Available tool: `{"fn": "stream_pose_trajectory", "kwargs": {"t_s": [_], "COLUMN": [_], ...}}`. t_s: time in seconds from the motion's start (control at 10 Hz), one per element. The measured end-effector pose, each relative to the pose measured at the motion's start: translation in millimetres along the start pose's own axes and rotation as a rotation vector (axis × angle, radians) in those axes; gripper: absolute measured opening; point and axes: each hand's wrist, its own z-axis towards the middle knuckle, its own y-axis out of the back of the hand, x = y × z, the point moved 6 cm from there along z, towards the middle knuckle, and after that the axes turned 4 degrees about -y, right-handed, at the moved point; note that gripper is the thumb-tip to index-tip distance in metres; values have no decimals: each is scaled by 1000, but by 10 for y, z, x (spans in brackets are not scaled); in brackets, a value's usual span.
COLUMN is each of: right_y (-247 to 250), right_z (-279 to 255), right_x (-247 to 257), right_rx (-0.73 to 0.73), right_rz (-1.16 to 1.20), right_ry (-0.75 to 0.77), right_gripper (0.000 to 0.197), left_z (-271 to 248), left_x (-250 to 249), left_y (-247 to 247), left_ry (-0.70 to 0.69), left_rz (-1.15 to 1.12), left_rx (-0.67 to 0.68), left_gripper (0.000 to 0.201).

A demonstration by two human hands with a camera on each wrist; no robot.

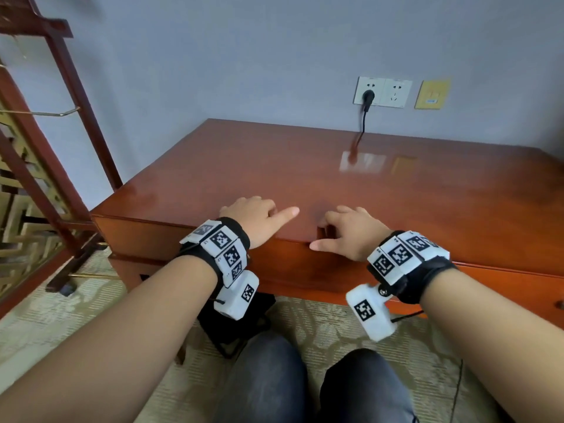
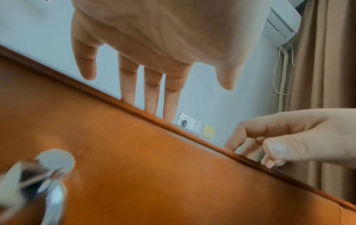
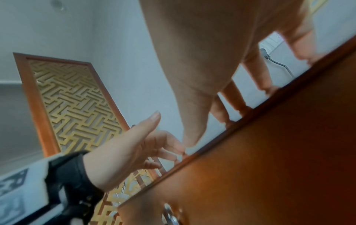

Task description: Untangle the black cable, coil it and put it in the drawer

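The drawer front [image 1: 290,264] under the red-brown desk top [image 1: 305,172] is closed. Its metal handle [image 2: 53,164] shows blurred in the left wrist view. My left hand [image 1: 259,221] rests on the desk's front edge with fingers [image 2: 150,85] straight and thumb out, holding nothing. My right hand [image 1: 348,233] sits beside it, with bent fingertips [image 3: 240,109] touching the edge and the thumb pointing left. A black cable [image 1: 363,120] hangs from a plug in the wall socket [image 1: 383,91] and drops behind the desk.
A wooden lattice screen [image 1: 30,178] stands at the left. A yellow wall plate [image 1: 432,94] is right of the sockets. A black object [image 1: 238,325] lies on the patterned carpet under the desk, near my knees [image 1: 305,386]. Curtain [image 2: 327,76] at the right.
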Motion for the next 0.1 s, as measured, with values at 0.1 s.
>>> {"fn": "stream_pose_trajectory", "kwargs": {"t_s": [0.1], "right_y": [191], "right_z": [31], "right_x": [-36], "right_rx": [89], "right_rz": [115], "right_ry": [28], "right_gripper": [43], "left_z": [146], "left_x": [-77], "left_y": [91], "left_ry": [1], "left_rz": [-69], "left_rx": [25], "left_gripper": [86]}}
